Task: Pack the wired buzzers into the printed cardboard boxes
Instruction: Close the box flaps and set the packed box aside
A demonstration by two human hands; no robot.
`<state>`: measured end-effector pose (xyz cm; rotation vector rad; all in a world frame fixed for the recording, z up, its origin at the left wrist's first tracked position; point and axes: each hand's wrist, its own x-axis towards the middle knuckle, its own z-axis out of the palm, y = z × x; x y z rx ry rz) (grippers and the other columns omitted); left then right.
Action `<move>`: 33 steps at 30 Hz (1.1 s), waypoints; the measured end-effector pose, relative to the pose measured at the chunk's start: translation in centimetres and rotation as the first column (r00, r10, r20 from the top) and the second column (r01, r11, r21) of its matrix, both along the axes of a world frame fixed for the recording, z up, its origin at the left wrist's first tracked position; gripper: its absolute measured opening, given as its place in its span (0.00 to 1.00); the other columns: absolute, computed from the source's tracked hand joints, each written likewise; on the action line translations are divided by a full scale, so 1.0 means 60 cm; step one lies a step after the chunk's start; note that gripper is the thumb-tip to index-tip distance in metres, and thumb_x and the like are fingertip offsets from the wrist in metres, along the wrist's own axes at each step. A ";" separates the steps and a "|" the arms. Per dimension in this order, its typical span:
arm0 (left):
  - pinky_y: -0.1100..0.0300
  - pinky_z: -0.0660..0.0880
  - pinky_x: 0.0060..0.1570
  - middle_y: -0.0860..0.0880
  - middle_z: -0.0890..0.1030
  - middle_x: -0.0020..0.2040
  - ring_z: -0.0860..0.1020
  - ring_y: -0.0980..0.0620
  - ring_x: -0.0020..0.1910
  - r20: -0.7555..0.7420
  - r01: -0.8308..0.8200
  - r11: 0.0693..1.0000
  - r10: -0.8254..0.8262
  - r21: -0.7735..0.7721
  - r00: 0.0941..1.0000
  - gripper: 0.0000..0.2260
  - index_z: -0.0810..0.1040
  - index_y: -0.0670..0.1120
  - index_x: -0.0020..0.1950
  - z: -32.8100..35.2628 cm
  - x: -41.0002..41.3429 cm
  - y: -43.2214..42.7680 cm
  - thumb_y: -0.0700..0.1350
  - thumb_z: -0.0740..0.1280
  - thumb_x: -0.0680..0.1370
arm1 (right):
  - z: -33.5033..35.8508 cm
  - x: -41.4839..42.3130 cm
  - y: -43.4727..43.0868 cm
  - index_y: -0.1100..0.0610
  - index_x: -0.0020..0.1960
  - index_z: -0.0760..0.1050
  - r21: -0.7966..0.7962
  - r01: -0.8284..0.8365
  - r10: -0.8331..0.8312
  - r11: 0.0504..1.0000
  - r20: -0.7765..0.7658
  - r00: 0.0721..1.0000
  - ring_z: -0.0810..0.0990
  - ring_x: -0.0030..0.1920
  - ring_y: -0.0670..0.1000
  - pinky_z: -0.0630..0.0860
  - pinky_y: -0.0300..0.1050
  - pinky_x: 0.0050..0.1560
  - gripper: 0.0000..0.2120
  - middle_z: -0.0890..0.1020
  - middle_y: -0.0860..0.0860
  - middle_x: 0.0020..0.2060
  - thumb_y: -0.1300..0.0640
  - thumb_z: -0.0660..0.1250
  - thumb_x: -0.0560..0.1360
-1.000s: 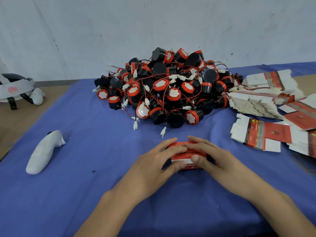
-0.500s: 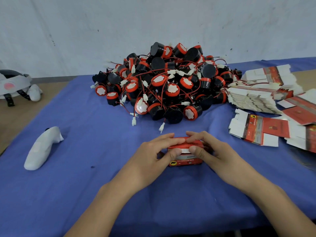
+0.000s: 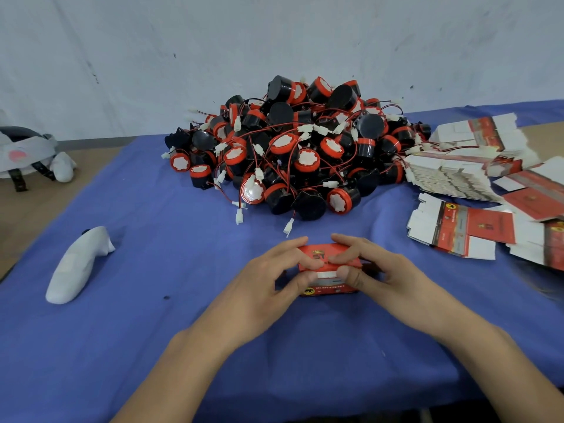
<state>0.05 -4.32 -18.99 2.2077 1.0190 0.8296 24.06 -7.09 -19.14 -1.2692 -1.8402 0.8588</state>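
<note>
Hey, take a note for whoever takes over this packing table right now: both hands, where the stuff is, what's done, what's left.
Left grip: fingers curled round the red printed box, thumb on its front.
Right grip: holds the same box from the other end.
Box: assembled, low over the blue cloth; contents hidden.
Buzzer pile: behind the box, wires tangled.
Flat box blanks: stacked and scattered to the right.
Done: one box formed, in hand; no other finished box in view.
Left: the whole pile.
</note>
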 end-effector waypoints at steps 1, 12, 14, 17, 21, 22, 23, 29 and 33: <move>0.63 0.76 0.57 0.73 0.65 0.71 0.71 0.68 0.67 -0.004 0.003 1.000 -0.003 0.008 1.000 0.12 0.75 0.73 0.56 0.000 -0.002 0.000 0.71 0.58 0.75 | 0.002 0.001 -0.001 0.35 0.58 0.78 -0.005 -0.008 0.008 1.000 0.014 1.000 0.75 0.63 0.33 0.73 0.35 0.59 0.14 0.69 0.26 0.69 0.36 0.67 0.73; 0.57 0.77 0.59 0.71 0.68 0.70 0.72 0.67 0.66 0.005 -0.012 0.999 0.012 0.046 1.000 0.14 0.78 0.70 0.58 -0.003 -0.008 0.000 0.66 0.62 0.74 | 0.003 0.003 -0.003 0.34 0.53 0.79 0.060 -0.001 -0.005 0.998 0.105 0.994 0.74 0.63 0.31 0.70 0.29 0.59 0.11 0.66 0.23 0.69 0.38 0.70 0.71; 0.58 0.77 0.58 0.70 0.68 0.71 0.73 0.66 0.65 -0.006 -0.014 0.998 0.015 0.057 1.000 0.14 0.78 0.68 0.59 -0.004 -0.007 -0.002 0.65 0.61 0.75 | 0.001 0.002 -0.004 0.34 0.53 0.80 0.070 0.008 -0.015 0.998 0.101 0.995 0.74 0.63 0.30 0.71 0.28 0.59 0.12 0.66 0.23 0.69 0.37 0.69 0.71; 0.56 0.78 0.55 0.68 0.69 0.71 0.75 0.64 0.63 -0.030 -0.023 0.996 0.026 0.081 0.999 0.14 0.80 0.64 0.58 -0.006 -0.005 -0.004 0.64 0.61 0.77 | -0.002 0.000 -0.007 0.34 0.54 0.81 0.087 0.036 -0.045 0.996 0.095 0.995 0.75 0.62 0.30 0.71 0.29 0.59 0.14 0.68 0.25 0.70 0.36 0.68 0.70; 0.55 0.78 0.54 0.67 0.69 0.71 0.76 0.63 0.62 -0.049 -0.026 0.995 0.031 0.097 0.998 0.11 0.79 0.62 0.57 -0.008 -0.004 -0.005 0.61 0.63 0.78 | -0.006 -0.002 -0.008 0.33 0.54 0.81 0.106 0.065 -0.073 0.992 0.074 0.995 0.73 0.64 0.30 0.71 0.30 0.61 0.14 0.69 0.28 0.70 0.36 0.69 0.69; 0.56 0.78 0.56 0.67 0.68 0.71 0.75 0.64 0.63 -0.070 -0.023 0.995 0.031 0.102 0.997 0.10 0.78 0.63 0.56 -0.009 -0.004 -0.004 0.61 0.64 0.78 | -0.007 -0.003 -0.007 0.32 0.53 0.82 0.094 0.075 -0.080 0.993 0.049 0.996 0.72 0.64 0.29 0.71 0.29 0.61 0.14 0.69 0.28 0.70 0.36 0.70 0.68; 0.57 0.77 0.57 0.67 0.66 0.72 0.73 0.65 0.65 -0.089 -0.020 0.994 0.030 0.104 0.996 0.09 0.77 0.64 0.56 -0.011 -0.003 -0.003 0.61 0.64 0.77 | -0.008 -0.004 -0.007 0.31 0.52 0.82 0.074 0.083 -0.085 0.994 0.013 0.996 0.71 0.65 0.29 0.71 0.30 0.62 0.13 0.69 0.28 0.70 0.37 0.70 0.67; 0.66 0.73 0.56 0.68 0.71 0.68 0.77 0.63 0.60 0.124 -0.050 0.993 0.063 -0.104 0.990 0.07 0.79 0.68 0.49 -0.007 0.013 -0.002 0.55 0.71 0.76 | 0.000 -0.014 -0.010 0.30 0.49 0.83 0.042 0.115 -0.111 0.992 -0.081 0.990 0.75 0.64 0.32 0.73 0.29 0.58 0.09 0.72 0.29 0.67 0.41 0.69 0.71; 0.65 0.78 0.45 0.63 0.81 0.55 0.81 0.60 0.48 0.376 -0.093 0.973 0.168 -0.209 0.911 0.03 0.82 0.64 0.49 0.020 0.027 -0.003 0.59 0.70 0.76 | 0.018 -0.039 -0.010 0.36 0.52 0.83 0.017 0.176 -0.165 0.984 -0.258 0.952 0.82 0.54 0.42 0.77 0.35 0.50 0.11 0.81 0.37 0.57 0.40 0.66 0.73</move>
